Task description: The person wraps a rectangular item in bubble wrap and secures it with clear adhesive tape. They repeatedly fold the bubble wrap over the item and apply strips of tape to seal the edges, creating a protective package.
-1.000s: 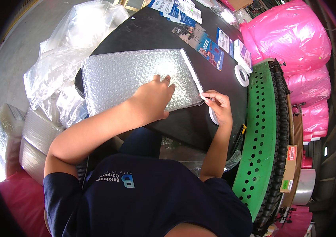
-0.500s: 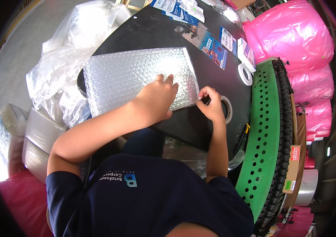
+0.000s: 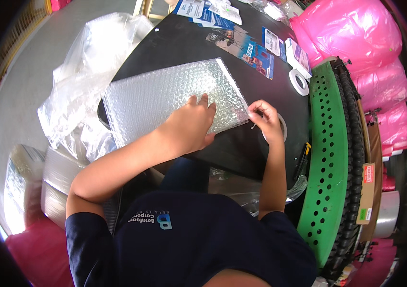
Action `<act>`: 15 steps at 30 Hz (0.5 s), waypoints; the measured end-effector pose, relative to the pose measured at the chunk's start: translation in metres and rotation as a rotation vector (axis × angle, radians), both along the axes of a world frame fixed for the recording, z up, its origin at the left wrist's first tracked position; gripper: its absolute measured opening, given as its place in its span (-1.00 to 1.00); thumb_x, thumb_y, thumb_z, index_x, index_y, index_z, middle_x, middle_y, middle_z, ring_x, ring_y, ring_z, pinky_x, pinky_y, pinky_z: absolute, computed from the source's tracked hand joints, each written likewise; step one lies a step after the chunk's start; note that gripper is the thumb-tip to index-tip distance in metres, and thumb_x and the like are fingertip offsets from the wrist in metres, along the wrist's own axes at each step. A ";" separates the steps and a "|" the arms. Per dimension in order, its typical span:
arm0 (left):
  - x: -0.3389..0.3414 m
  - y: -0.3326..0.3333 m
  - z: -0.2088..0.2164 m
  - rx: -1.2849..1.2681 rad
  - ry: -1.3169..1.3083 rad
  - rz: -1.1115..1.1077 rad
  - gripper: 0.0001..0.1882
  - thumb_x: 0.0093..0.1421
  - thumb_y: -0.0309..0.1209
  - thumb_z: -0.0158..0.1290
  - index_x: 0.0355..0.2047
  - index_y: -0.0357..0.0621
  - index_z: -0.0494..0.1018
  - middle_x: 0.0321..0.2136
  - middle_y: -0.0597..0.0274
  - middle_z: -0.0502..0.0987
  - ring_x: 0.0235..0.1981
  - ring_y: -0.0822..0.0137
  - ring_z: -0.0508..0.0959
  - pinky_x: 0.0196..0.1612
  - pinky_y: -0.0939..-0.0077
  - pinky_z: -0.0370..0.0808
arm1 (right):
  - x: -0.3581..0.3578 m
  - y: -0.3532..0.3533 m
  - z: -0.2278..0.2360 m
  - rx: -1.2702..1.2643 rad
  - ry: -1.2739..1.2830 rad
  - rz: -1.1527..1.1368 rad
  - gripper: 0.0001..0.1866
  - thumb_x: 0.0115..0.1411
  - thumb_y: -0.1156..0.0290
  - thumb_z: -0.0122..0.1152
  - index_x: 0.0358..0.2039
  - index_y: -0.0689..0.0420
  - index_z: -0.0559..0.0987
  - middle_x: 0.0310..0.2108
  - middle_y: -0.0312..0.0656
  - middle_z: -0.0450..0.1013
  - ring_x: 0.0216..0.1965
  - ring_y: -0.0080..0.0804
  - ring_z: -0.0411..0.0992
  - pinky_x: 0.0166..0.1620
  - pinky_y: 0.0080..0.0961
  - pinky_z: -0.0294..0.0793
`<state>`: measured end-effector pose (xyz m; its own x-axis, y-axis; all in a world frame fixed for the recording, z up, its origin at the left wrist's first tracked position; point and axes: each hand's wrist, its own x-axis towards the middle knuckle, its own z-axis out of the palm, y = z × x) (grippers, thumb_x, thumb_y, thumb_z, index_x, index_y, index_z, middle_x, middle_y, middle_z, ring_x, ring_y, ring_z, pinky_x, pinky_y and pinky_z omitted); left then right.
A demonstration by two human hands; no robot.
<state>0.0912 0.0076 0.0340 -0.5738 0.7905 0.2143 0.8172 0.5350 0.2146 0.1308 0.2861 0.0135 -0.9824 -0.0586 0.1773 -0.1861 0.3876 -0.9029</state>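
Note:
A sheet-like bubble wrap bag lies flat on the black table, clear and shiny, with a white tape strip along its right edge. My left hand rests on the bag, palm down with fingers spread, holding nothing. At the bag's near right corner, my right hand is pinched at the lower end of the white tape strip; a small thin tail shows below the fingertips. A tape roll lies partly hidden behind the right hand.
Another white tape roll lies by a small white box. Printed leaflets spread over the far table. A green perforated rail borders the right side, with a yellow-and-black cutter near it. Clear plastic heaps at left.
The view has shifted a little. My right hand has moved slightly right at the bag's corner, still pinched. My left hand stays flat on the bag.

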 end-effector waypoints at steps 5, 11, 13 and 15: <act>-0.025 -0.017 0.034 0.199 -0.144 -0.098 -0.63 0.11 -0.49 -0.01 -0.09 -0.46 0.32 -0.29 -0.26 0.48 -0.29 -0.11 0.55 -0.18 0.27 0.52 | -0.008 0.003 0.003 -0.514 0.117 -0.141 -0.57 0.31 0.12 -0.11 -0.24 0.27 0.53 -0.33 -0.18 0.46 -0.22 -0.43 0.37 -0.04 -0.44 0.29; -0.048 -0.011 0.138 0.319 0.545 0.040 -0.74 0.01 -0.65 -0.02 -0.24 -0.48 0.33 -0.37 -0.13 0.50 -0.38 0.06 0.60 -0.41 0.40 0.60 | -0.005 0.012 -0.012 -0.368 0.204 -0.407 -0.69 0.30 0.23 0.00 -0.32 0.24 0.54 -0.44 -0.29 0.45 -0.40 -0.56 0.39 -0.27 -0.60 0.37; -0.079 0.019 0.125 0.316 0.790 0.013 -0.73 0.01 -0.63 -0.01 -0.24 -0.48 0.34 -0.33 -0.11 0.50 -0.33 0.10 0.61 -0.38 0.45 0.61 | -0.008 0.010 -0.016 -0.185 0.244 -0.503 -0.78 0.27 0.33 0.07 -0.36 0.23 0.54 -0.48 -0.33 0.44 -0.45 -0.58 0.38 -0.33 -0.61 0.37; -0.129 0.049 0.087 0.188 1.016 0.049 -0.73 0.02 -0.62 -0.03 -0.22 -0.47 0.34 -0.25 -0.13 0.50 -0.27 0.14 0.61 -0.31 0.48 0.60 | -0.013 0.007 -0.015 0.042 0.358 -0.589 -0.90 0.17 0.47 0.17 -0.41 0.24 0.52 -0.51 -0.27 0.44 -0.52 -0.51 0.39 -0.41 -0.58 0.36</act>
<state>-0.0374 0.0561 0.1207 -0.0836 0.6749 0.7331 0.6374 0.6017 -0.4813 0.1180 0.2926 -0.0014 -0.7342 0.4528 0.5059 -0.2176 0.5489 -0.8071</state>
